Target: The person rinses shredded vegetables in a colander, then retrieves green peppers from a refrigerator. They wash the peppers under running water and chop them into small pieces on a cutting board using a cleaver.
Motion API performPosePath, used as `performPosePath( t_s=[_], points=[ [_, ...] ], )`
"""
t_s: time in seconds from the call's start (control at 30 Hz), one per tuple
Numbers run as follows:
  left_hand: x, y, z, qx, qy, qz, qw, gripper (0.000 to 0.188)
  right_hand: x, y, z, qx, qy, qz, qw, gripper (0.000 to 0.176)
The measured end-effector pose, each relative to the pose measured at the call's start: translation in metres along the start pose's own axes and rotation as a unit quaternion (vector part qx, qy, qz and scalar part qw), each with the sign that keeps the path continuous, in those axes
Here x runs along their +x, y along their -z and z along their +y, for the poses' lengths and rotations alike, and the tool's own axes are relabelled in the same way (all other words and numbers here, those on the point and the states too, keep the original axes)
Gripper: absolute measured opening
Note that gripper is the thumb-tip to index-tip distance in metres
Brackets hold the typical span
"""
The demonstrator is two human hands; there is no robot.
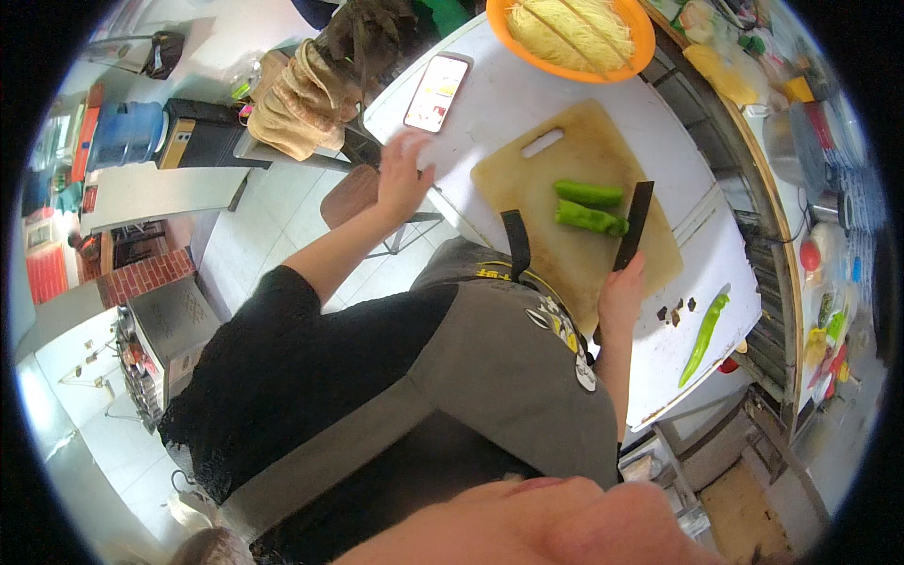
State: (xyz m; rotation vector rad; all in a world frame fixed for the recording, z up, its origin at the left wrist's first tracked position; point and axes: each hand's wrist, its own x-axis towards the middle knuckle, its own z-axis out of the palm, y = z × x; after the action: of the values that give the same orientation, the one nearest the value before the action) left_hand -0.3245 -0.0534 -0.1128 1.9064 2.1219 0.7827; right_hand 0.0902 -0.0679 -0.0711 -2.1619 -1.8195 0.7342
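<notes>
My right hand (621, 286) grips a dark-bladed kitchen knife (637, 219), its blade over the right part of a worn, yellowish cutting board (519, 173). Two cut lengths of green pepper (590, 192) lie side by side on the board, left of the blade; the nearer one's end reaches the blade. Off the board's right side, a whole long green chili pepper (704, 339) rests on the white table (678, 138). My left hand (404, 173) is slightly blurred, empty, fingers apart, at the table's left edge just below a smartphone (438, 93) with a lit screen.
An orange bowl (497, 30) of pale yellow shreds stands at the far edge, two chopsticks (558, 39) across it. Dark scraps (676, 314) lie near the chili. A brown stool (351, 196) and a cloth-draped seat (300, 106) stand left; a cluttered shelf (777, 141) runs along the right.
</notes>
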Motion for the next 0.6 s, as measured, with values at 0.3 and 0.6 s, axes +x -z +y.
performPosePath(
  t_s=[0.3,0.6],
  points=[
    [0.044,-0.035,-0.037,0.187,0.096,0.08,0.974,0.06,-0.001,0.002,-0.002,0.019,0.031,0.028,0.999,0.041],
    [0.053,-0.028,-0.014,0.164,0.022,0.086,0.982,0.072,0.001,0.0,0.002,0.043,0.002,0.018,0.999,0.04]
  ],
)
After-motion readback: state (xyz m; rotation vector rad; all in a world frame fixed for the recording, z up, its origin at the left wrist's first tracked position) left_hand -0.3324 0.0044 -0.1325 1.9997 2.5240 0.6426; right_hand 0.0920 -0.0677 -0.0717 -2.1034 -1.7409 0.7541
